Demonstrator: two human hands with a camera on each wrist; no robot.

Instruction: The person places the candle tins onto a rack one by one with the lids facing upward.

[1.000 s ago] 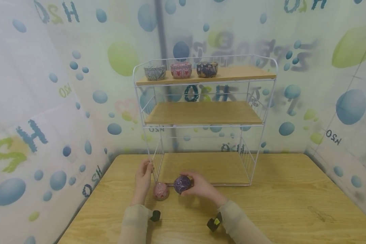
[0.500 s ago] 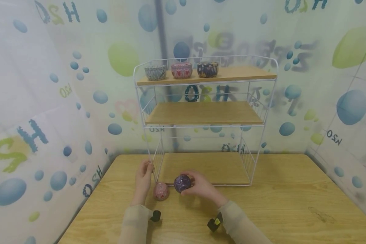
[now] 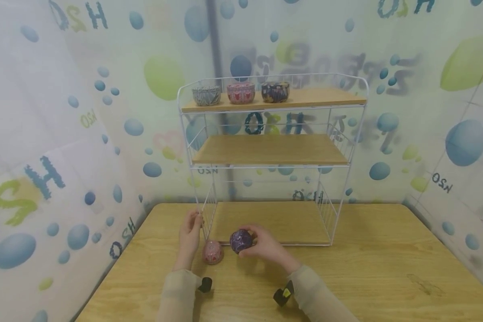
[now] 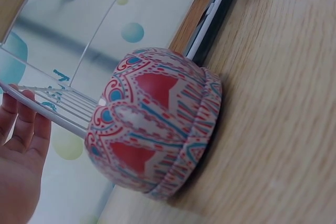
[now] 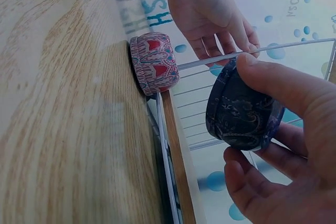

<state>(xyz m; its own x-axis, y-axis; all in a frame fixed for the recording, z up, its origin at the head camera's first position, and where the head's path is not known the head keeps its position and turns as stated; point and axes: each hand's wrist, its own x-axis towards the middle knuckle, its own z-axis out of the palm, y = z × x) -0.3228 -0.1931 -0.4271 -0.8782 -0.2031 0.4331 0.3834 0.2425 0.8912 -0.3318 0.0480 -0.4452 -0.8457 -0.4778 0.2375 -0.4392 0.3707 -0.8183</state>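
My right hand [image 3: 267,247] grips a dark purple, swirl-patterned round tin [image 3: 239,241] between thumb and fingers, just before the front edge of the bottom shelf [image 3: 269,219]. The right wrist view shows this tin [image 5: 244,111] tilted, apart from the table. My left hand [image 3: 189,239] holds the front left post [image 3: 195,190] of a white wire rack, fingers curled behind it in the left wrist view. Beside that hand a pink tin [image 3: 212,253] rests on the table against the rack's front corner; its red and blue pattern [image 4: 152,124] fills the left wrist view.
Three patterned tins stand on the top shelf [image 3: 318,95]: a grey one [image 3: 206,95], a pink one [image 3: 241,93] and a dark one [image 3: 275,92]. A wooden middle shelf [image 3: 269,150] lies below them. The table [image 3: 370,268] reaches the patterned curtain [image 3: 386,188] behind.
The dark purple tin has risen very slightly in my right hand. Both hands otherwise keep their places, and the pink tin has not moved.
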